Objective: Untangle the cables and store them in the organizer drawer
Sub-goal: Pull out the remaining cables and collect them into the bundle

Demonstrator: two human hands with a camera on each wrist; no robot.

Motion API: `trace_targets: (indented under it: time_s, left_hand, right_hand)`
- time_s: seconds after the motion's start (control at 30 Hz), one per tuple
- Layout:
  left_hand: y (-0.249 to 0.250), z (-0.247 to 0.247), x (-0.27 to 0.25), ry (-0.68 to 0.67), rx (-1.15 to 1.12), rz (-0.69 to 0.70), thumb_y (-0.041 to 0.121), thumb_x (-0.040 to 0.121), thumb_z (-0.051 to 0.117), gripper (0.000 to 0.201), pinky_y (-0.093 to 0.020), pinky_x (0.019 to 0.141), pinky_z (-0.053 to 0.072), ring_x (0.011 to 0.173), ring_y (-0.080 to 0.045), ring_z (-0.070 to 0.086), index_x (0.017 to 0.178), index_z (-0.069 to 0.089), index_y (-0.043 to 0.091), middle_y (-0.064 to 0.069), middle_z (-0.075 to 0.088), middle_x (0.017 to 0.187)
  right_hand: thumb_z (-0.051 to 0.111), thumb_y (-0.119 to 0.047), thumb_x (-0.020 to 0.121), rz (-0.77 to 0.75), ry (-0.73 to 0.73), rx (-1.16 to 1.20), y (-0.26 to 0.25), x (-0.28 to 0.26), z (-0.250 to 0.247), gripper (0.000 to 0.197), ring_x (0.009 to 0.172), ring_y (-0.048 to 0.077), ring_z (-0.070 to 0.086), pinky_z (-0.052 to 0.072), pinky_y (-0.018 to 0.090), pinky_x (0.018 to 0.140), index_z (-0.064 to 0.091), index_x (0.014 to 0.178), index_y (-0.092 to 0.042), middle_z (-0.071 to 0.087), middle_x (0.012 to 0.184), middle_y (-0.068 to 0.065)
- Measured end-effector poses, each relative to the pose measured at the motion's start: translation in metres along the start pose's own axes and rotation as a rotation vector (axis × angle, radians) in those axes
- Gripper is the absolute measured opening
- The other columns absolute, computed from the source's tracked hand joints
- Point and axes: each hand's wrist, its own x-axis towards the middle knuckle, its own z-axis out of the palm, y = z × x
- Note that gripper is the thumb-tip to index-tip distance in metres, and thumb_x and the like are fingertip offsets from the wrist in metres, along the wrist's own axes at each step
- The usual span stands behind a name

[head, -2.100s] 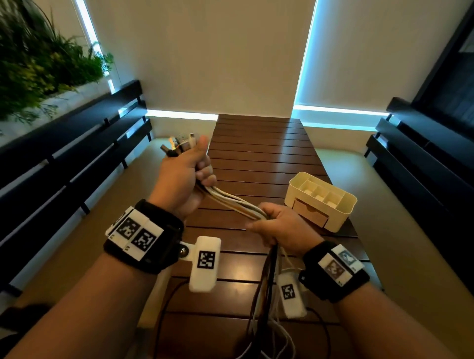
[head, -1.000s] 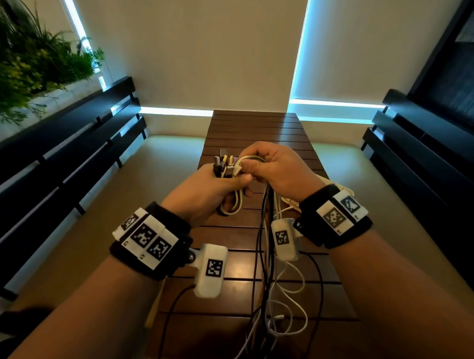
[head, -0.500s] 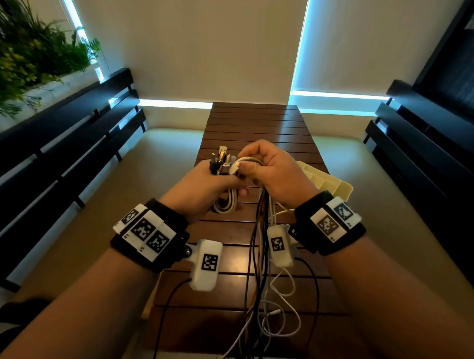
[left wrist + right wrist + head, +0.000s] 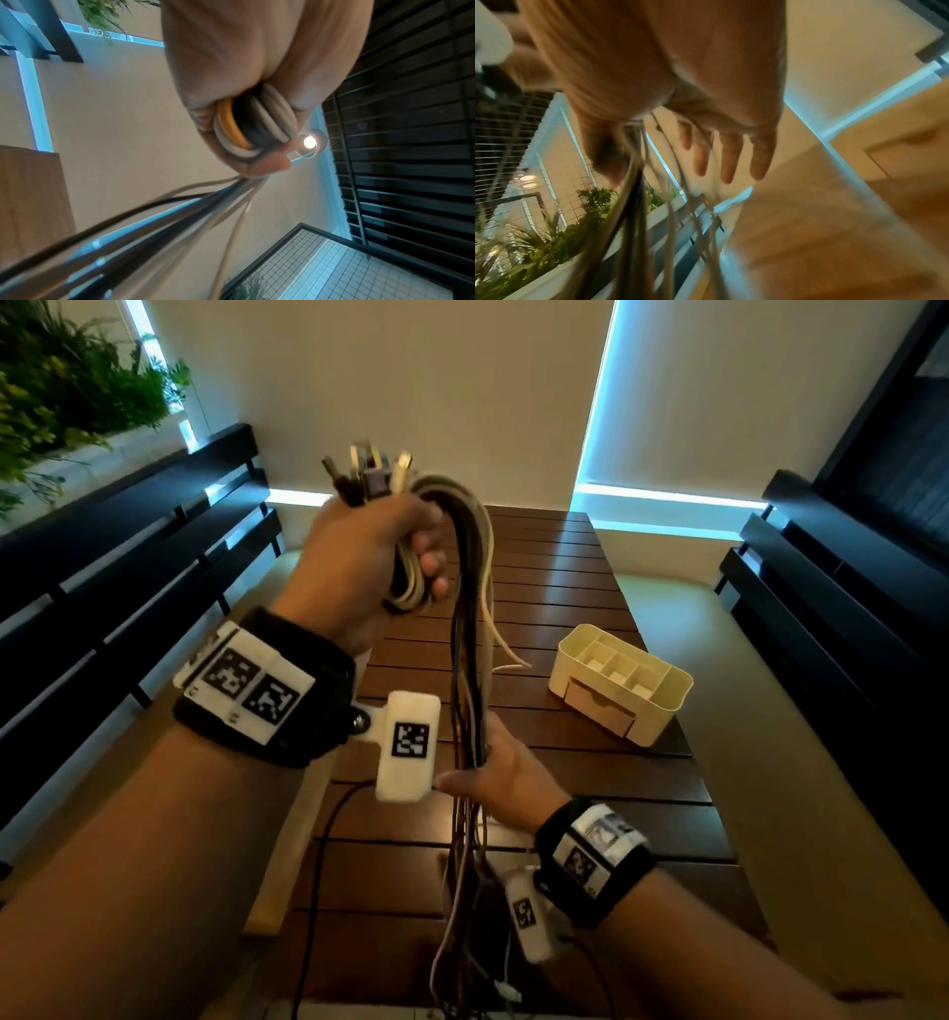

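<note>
Gripping: left hand [image 4: 359,557] fists the looped bundle of white, black and orange cables [image 4: 464,629], plugs upward.
Right hand [image 4: 506,775]: fingers spread, strands running through.
Cream plastic organizer with drawer [image 4: 619,683]: near the slatted wooden table's [image 4: 554,577] right edge.

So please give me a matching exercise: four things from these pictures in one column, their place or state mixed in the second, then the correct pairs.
Things:
1. left hand
2. right hand
3. organizer
4. drawer

Place or state:
A. stands on the table, right of the cables
B. raised, grips the cables near the plugs
C. closed
D. lower, fingers straight, cables run through it

Pairs: 1-B, 2-D, 3-A, 4-C
</note>
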Motion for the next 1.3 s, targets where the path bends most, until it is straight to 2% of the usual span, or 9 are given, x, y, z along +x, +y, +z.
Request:
trace_targets:
  time_s: [0.17,0.4,0.6,0.73,0.87,1.0,1.1,1.2,1.3]
  left_hand:
    - [0.001,0.003,-0.002,0.005,0.007,0.041,0.000,0.095,0.047,0.020,-0.025,0.046,0.042,0.044,-0.011,0.041,0.078,0.047,0.010,0.002,0.036,0.053]
    - [0.023,-0.025,0.007,0.099,-0.091,0.111,0.008,0.093,0.049,0.018,-0.026,0.050,0.043,0.047,-0.008,0.043,0.076,0.050,0.014,0.006,0.040,0.056]
    - [0.027,-0.049,0.010,0.207,-0.154,0.125,0.007,0.092,0.049,0.019,-0.025,0.050,0.043,0.049,-0.009,0.043,0.075,0.047,0.015,0.005,0.039,0.057]
    - [0.010,-0.063,0.005,0.254,-0.089,0.074,0.007,0.093,0.050,0.018,-0.025,0.051,0.043,0.049,-0.010,0.043,0.076,0.052,0.014,0.004,0.040,0.057]
    - [-0.018,-0.070,-0.008,0.316,0.070,-0.001,0.004,0.093,0.052,0.016,-0.028,0.050,0.043,0.046,-0.014,0.044,0.079,0.055,0.009,0.001,0.042,0.054]
    - [-0.046,-0.076,-0.021,0.288,0.231,-0.103,0.002,0.092,0.053,0.013,-0.032,0.050,0.045,0.047,-0.017,0.045,0.081,0.057,0.007,-0.002,0.043,0.055]
    - [-0.061,-0.073,-0.028,0.260,0.294,-0.179,0.002,0.093,0.055,0.010,-0.031,0.048,0.046,0.048,-0.018,0.047,0.084,0.058,0.006,-0.005,0.044,0.057]
    - [-0.070,-0.057,-0.033,0.133,0.407,-0.233,-0.001,0.091,0.056,0.007,-0.032,0.048,0.045,0.047,-0.021,0.049,0.085,0.058,0.002,-0.009,0.046,0.057]
    - [-0.074,-0.043,-0.039,0.008,0.490,-0.253,-0.005,0.088,0.054,0.017,-0.033,0.048,0.045,0.047,-0.024,0.048,0.072,0.057,0.000,-0.014,0.047,0.055]
  right_hand:
    - [0.060,-0.022,0.096,0.093,0.069,0.256,0.011,0.022,-0.001,0.020,0.079,0.019,0.069,0.058,0.041,0.087,0.061,0.109,-0.006,0.071,0.093,0.008]
    - [0.054,-0.024,0.100,-0.105,0.463,0.228,-0.074,0.082,-0.087,0.015,0.055,0.025,0.062,0.060,0.052,0.065,0.056,0.086,-0.021,0.059,0.062,0.004]
    - [0.056,-0.026,0.098,-0.364,0.661,0.086,-0.122,0.108,-0.133,0.009,0.054,0.008,0.062,0.054,0.025,0.059,0.057,0.097,-0.018,0.062,0.065,-0.001]
    - [0.070,-0.037,0.089,-0.240,0.486,-0.073,-0.073,0.103,-0.106,0.018,0.078,0.012,0.066,0.047,0.030,0.072,0.060,0.103,-0.029,0.068,0.082,-0.008]
    - [0.084,-0.032,0.075,-0.055,0.048,-0.242,-0.028,0.078,-0.082,0.075,0.104,0.009,0.059,0.045,0.026,0.087,0.046,0.140,-0.027,0.060,0.125,-0.006]
    - [0.087,-0.046,0.066,0.050,-0.095,-0.480,-0.011,0.053,-0.088,0.127,0.146,0.023,0.027,0.027,0.035,0.114,0.003,0.158,-0.029,0.006,0.165,-0.007]
    - [0.088,-0.048,0.061,-0.082,0.009,-0.275,-0.025,0.026,-0.095,0.132,0.149,0.014,0.015,0.024,0.033,0.117,-0.004,0.156,-0.041,0.001,0.165,-0.013]
    - [0.090,-0.036,0.066,-0.319,0.007,-0.175,-0.052,0.009,-0.072,0.124,0.138,-0.006,0.015,0.023,0.008,0.107,0.002,0.152,-0.049,0.011,0.154,-0.027]
    - [0.086,-0.017,0.074,-0.422,-0.054,-0.058,-0.057,0.012,-0.040,0.092,0.130,-0.005,0.043,0.038,0.012,0.106,0.032,0.147,-0.033,0.042,0.144,-0.014]
